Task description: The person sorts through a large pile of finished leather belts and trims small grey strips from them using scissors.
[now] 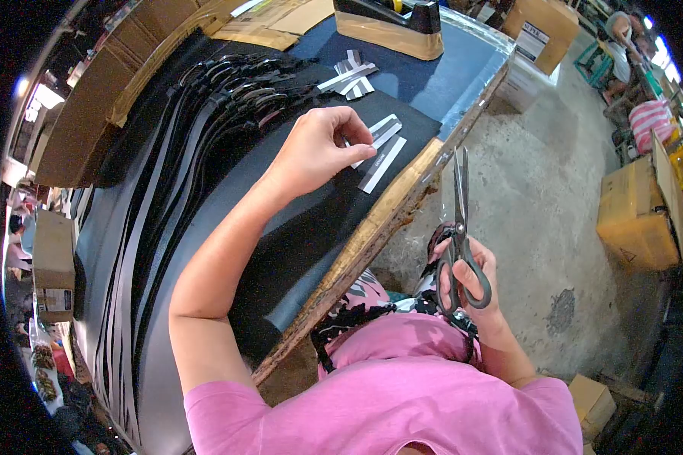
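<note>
My left hand is over the table, thumb and fingers pinched together; what they hold, if anything, I cannot make out. By its fingertips lie white and grey label strips, one partly hidden behind the hand. A separate printed strip lies just to the right. A crossed pile of similar strips is farther back. My right hand holds black-handled scissors, fingers in the loops, blades pointing up and nearly closed, beside the table edge. Long black belts with buckles lie bunched left of my left hand.
A tape dispenser stands at the table's back. The wooden table edge runs diagonally in front of me. Cardboard boxes stand on the concrete floor at right. Another person sits in the far right background.
</note>
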Tool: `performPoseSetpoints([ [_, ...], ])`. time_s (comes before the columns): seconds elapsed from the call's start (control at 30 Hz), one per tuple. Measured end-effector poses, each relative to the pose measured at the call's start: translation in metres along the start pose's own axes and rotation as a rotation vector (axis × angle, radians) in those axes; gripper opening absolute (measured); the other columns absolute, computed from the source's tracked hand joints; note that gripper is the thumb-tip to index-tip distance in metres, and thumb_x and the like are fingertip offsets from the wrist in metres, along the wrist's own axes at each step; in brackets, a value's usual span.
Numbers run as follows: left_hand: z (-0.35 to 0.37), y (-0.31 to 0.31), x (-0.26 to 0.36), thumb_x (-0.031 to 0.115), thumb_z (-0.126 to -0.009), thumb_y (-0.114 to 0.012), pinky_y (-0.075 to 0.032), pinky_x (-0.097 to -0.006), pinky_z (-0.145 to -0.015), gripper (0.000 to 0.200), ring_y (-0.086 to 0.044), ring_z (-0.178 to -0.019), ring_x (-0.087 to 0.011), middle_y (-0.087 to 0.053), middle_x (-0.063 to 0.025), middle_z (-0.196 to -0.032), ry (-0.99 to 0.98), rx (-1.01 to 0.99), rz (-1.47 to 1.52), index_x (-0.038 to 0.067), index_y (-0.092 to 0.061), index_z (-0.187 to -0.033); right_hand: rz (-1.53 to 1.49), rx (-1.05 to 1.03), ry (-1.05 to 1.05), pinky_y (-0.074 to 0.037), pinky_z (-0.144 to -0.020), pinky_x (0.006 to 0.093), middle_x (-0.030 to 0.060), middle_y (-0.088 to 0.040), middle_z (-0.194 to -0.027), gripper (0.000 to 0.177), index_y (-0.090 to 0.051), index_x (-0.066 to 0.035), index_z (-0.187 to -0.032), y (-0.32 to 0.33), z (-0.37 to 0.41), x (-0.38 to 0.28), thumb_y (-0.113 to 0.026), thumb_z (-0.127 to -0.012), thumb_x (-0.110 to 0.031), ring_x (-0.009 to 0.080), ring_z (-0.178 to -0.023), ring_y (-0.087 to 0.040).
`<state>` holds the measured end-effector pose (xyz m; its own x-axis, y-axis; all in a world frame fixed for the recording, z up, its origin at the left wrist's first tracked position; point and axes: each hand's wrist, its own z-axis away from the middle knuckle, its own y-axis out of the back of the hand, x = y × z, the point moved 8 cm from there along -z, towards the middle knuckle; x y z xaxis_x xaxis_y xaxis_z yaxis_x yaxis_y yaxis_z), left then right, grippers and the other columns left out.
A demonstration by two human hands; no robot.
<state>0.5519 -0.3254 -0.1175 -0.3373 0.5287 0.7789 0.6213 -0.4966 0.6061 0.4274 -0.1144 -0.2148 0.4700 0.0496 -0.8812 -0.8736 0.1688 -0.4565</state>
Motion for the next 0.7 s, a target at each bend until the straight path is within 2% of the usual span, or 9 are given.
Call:
performPoseSetpoints([
  [0.13, 0.007, -0.002, 0.014, 0.017, -0.073, -0.074, -0.040, -0.0229, -0.051, 0.021, -0.050, -0.056, -0.0060, -0.059, -0.0020, -0.062, -0.015, 0.019, -0.118, -0.001, -0.065, -0.079, 0.030, 0.000, 0.024, -0.039, -0.037, 0.0232, 0.0043, -0.054, -0.056, 0.043, -0.052, 0.002, -0.102, 0.000, -0.001, -0.004, -0.071, -0.081, -0.031, 0.0126, -0.040, -0.052],
  [0.2, 0.012, -0.009, 0.021, 0.021, -0.071, -0.076, -0.039, -0.0241, -0.048, 0.026, -0.051, -0.054, -0.0070, -0.058, -0.0042, -0.060, 0.013, -0.061, -0.278, -0.001, -0.065, -0.079, 0.040, -0.002, 0.023, -0.040, -0.037, 0.0233, 0.0043, -0.055, -0.057, 0.043, -0.052, 0.002, -0.102, -0.001, -0.001, -0.004, -0.071, -0.081, -0.030, 0.0125, -0.041, -0.052],
  [0.37, 0.012, -0.014, 0.018, 0.023, -0.068, -0.077, -0.039, -0.0256, -0.048, 0.028, -0.052, -0.052, -0.0084, -0.055, -0.0042, -0.055, 0.052, -0.025, -0.279, -0.001, -0.066, -0.078, 0.052, -0.021, 0.025, -0.040, -0.038, 0.0233, 0.0044, -0.055, -0.058, 0.043, -0.052, 0.003, -0.102, -0.002, -0.001, -0.001, -0.072, -0.080, -0.028, 0.0123, -0.042, -0.053],
  [0.43, 0.013, -0.017, 0.015, 0.018, -0.064, -0.076, -0.049, -0.0334, -0.061, 0.024, -0.063, -0.063, -0.0232, -0.063, -0.0147, -0.067, 0.168, -0.076, -0.240, -0.002, -0.066, -0.074, 0.058, -0.015, 0.016, -0.040, -0.039, 0.0232, 0.0043, -0.055, -0.058, 0.044, -0.052, 0.003, -0.101, -0.003, 0.000, -0.001, -0.073, -0.079, -0.029, 0.0123, -0.042, -0.052],
  [0.57, 0.016, -0.024, 0.009, 0.013, -0.065, -0.075, -0.048, -0.0325, -0.061, 0.020, -0.062, -0.064, -0.0217, -0.063, -0.0132, -0.067, 0.208, -0.134, -0.124, -0.002, -0.066, -0.075, 0.068, -0.015, 0.024, -0.041, -0.039, 0.0234, 0.0045, -0.055, -0.058, 0.045, -0.052, 0.003, -0.102, -0.002, 0.001, -0.002, -0.073, -0.079, -0.029, 0.0124, -0.042, -0.053],
  [0.63, 0.015, -0.022, 0.020, 0.010, -0.066, -0.073, -0.048, -0.0312, -0.060, 0.018, -0.061, -0.061, -0.0188, -0.062, -0.0115, -0.065, 0.029, -0.066, -0.110, -0.002, -0.067, -0.077, 0.055, -0.021, 0.025, -0.041, -0.039, 0.0235, 0.0047, -0.055, -0.059, 0.044, -0.052, 0.003, -0.102, -0.002, 0.001, -0.003, -0.073, -0.079, -0.028, 0.0125, -0.043, -0.053],
  [0.7, 0.015, -0.021, 0.025, 0.011, -0.066, -0.073, -0.048, -0.0300, -0.060, 0.019, -0.061, -0.062, -0.0165, -0.062, -0.0107, -0.066, 0.049, -0.101, -0.125, -0.002, -0.067, -0.079, 0.043, -0.015, 0.027, -0.041, -0.039, 0.0234, 0.0045, -0.055, -0.060, 0.045, -0.051, 0.003, -0.102, -0.001, 0.001, -0.002, -0.074, -0.078, -0.027, 0.0126, -0.043, -0.053],
])
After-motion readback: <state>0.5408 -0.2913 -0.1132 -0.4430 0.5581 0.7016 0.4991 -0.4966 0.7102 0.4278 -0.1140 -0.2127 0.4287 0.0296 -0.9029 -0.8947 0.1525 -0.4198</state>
